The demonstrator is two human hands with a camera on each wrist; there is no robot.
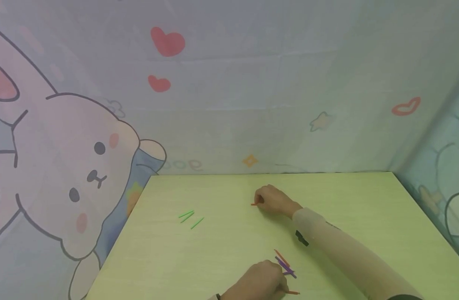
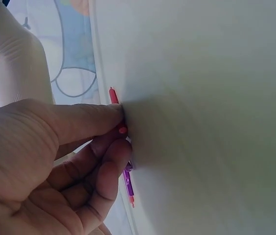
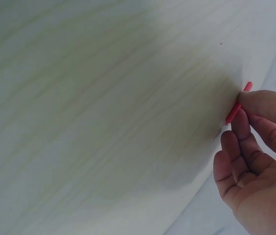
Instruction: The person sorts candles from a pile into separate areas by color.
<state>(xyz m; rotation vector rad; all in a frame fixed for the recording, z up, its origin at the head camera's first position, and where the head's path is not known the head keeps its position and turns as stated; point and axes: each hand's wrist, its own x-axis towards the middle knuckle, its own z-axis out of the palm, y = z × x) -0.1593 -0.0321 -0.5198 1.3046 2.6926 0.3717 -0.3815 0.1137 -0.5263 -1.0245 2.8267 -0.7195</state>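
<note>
My right hand is over the far middle of the table, pinching a short red stick between thumb and index finger close to the surface. Both ends of that stick poke out past the fingertips in the right wrist view. Near the front, my left hand pinches another red stick by thumb and fingertips; its other fingers are curled. Beside the left hand lies a small pile of purple sticks with an orange-red stick against them. The left fingers partly hide this pile.
Three green sticks lie apart on the left half of the pale yellow table. A printed cloth wall rises behind the table's far edge. The right forearm reaches across the table's right side.
</note>
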